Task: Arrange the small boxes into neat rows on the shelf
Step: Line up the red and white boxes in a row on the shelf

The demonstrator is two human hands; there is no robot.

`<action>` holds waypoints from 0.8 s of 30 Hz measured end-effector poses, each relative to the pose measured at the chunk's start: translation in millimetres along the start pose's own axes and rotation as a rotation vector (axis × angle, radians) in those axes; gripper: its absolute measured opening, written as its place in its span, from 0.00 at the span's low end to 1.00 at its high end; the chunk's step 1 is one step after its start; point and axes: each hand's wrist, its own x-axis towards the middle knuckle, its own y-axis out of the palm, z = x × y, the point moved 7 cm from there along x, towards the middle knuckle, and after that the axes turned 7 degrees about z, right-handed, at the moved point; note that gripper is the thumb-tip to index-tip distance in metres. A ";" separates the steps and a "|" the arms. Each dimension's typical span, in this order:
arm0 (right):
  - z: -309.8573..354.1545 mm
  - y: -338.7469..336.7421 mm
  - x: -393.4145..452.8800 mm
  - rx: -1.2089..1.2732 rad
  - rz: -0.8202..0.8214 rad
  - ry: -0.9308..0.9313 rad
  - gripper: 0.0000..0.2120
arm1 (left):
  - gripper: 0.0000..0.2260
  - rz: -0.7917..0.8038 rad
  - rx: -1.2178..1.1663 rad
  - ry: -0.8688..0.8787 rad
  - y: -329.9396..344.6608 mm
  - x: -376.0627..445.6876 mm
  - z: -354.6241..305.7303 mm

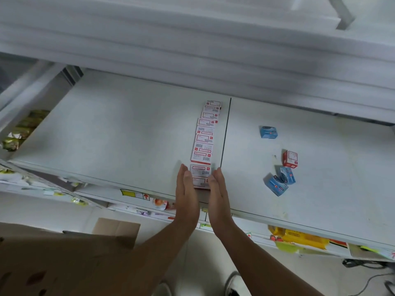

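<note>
Row of red-and-white boxes [204, 142] squared up between two flat hands on the white shelf [119, 133].

Lined in a single file from 12 toward 6 o'clock, just left of the shelf's dark seam [226, 133], nearest boxes at the front edge. Flanked by the left hand [186, 195] at 9 o'clock of the nearest boxes and the right hand [218, 195] at 3 o'clock, palms facing each other, fingers straight and pressed together, fingertips against the sides of the two nearest boxes. Farther out at 3 o'clock, well apart from the row: one blue box [268, 132] alone, then a loose cluster of an upright red-and-white box [290, 159] and two blue boxes [280, 181] leaning on each other. At 7 o'clock, below the shelf, an open cardboard carton [64, 261]. At 5 o'clock, on a lower shelf, yellow packets [299, 237].
</note>
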 end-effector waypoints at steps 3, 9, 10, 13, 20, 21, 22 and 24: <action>1.6 1.9 2.5 0.054 -0.008 0.021 0.32 | 0.23 -0.003 0.000 0.004 -0.9 6.2 -3.2; 3.6 5.7 12.1 0.057 -0.014 0.032 0.37 | 0.24 0.029 0.046 0.013 -2.2 18.5 -9.4; 7.4 6.2 11.9 0.061 -0.017 0.034 0.36 | 0.25 0.030 0.048 0.010 -1.8 20.5 -10.7; 11.7 7.0 13.6 0.070 -0.018 0.037 0.34 | 0.33 0.058 0.078 0.021 -0.5 23.7 -15.8; 10.9 4.6 24.3 0.069 -0.033 0.014 0.25 | 0.33 0.140 0.141 0.047 3.1 32.0 -18.5; 12.5 4.8 25.6 0.072 -0.034 0.007 0.24 | 0.35 0.152 0.155 0.047 3.7 35.3 -17.5; 13.8 4.7 27.0 0.072 -0.035 -0.005 0.23 | 0.36 0.158 0.171 0.043 4.1 39.0 -16.7; 14.7 3.7 30.3 0.063 -0.033 -0.013 0.23 | 0.35 0.160 0.195 0.040 5.0 45.4 -17.2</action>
